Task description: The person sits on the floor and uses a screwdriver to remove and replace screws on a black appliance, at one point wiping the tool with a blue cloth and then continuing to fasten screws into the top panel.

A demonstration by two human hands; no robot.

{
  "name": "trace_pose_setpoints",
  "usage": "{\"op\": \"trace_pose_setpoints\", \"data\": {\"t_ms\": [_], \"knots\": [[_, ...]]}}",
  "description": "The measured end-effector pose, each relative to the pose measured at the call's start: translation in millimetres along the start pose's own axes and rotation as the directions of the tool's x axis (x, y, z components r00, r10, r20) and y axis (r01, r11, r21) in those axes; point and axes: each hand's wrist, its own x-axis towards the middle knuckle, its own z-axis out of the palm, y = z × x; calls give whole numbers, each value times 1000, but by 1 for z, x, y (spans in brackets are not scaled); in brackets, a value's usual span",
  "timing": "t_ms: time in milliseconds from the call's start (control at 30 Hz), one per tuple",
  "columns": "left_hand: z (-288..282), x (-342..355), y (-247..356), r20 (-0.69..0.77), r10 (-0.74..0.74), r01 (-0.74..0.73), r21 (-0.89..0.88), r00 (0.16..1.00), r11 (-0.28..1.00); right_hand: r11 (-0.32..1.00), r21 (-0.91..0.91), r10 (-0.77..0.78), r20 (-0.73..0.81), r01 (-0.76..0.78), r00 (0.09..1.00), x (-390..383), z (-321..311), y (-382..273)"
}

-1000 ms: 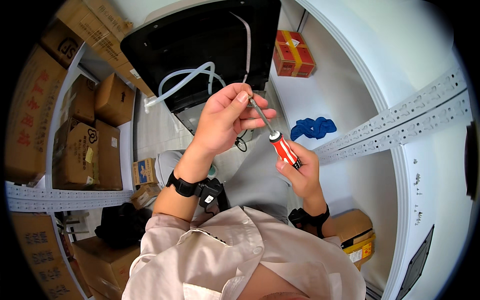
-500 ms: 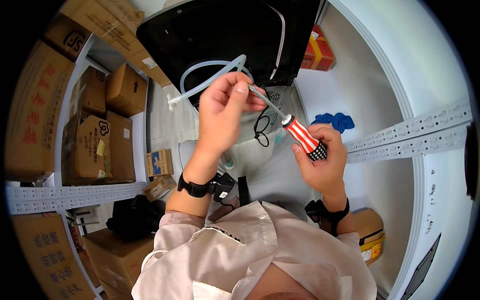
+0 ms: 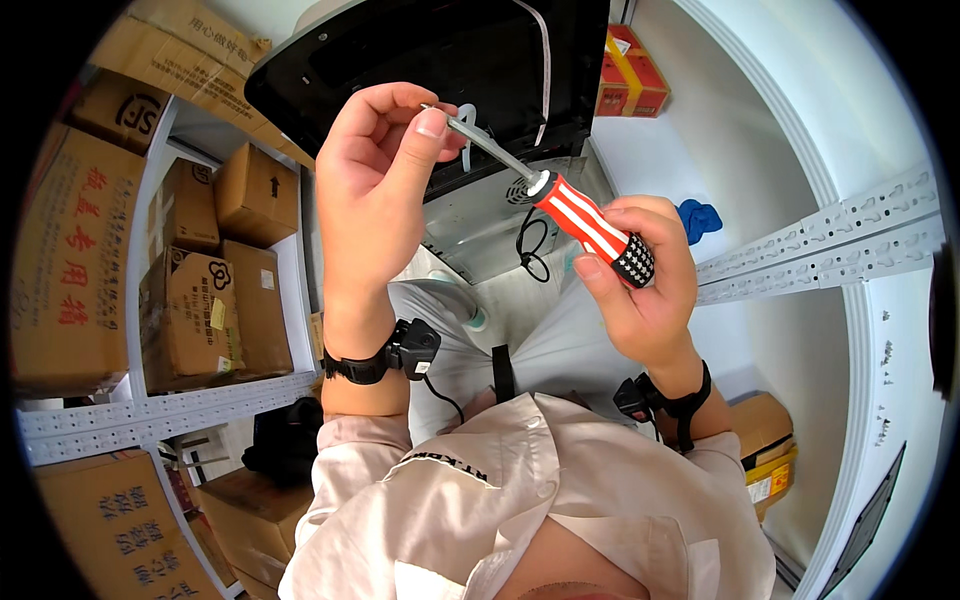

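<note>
**Screwdriver raised and tip pinched in front of the black appliance**

Since a second ago your hands have come up and closer to the camera, and the black appliance panel now fills the top of the view behind them. The pale hose that curled in front of it earlier is mostly hidden; only a short loop shows beside the shaft. Judging by that, you have moved from holding the tool low to lining its tip up by hand.

Your left hand is closed in a pinch, thumb and forefinger gripping the metal tip end of the screwdriver. Your right hand is clenched around the red-and-white striped handle, whose dark end cap sits against your fingers. The tool runs on a slant between the two hands, well above your lap, in front of the grey housing under the panel.

Packages, largest first: brown cardboard boxes stacked on the white metal shelving to your left, several with red or black printed marks and one with a small yellow label. More brown cartons sit at lower left. A red box with yellow tape bands stands at upper right. A brown and yellow carton lies at lower right. A blue cloth lies beyond your right hand.
</note>
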Motion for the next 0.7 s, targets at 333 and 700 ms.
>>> {"op": "trace_pose_setpoints", "data": {"t_ms": [333, 700], "knots": [[2, 5, -6, -148, -5, 29, 156, 989, 987, 998, 36, 48, 1, -48, 999, 2, 7, 9], [-64, 1, -33, -430, 587, -395, 458, 686, 797, 997, -6, 78, -49, -79, 996, -11, -3, 22]]}}
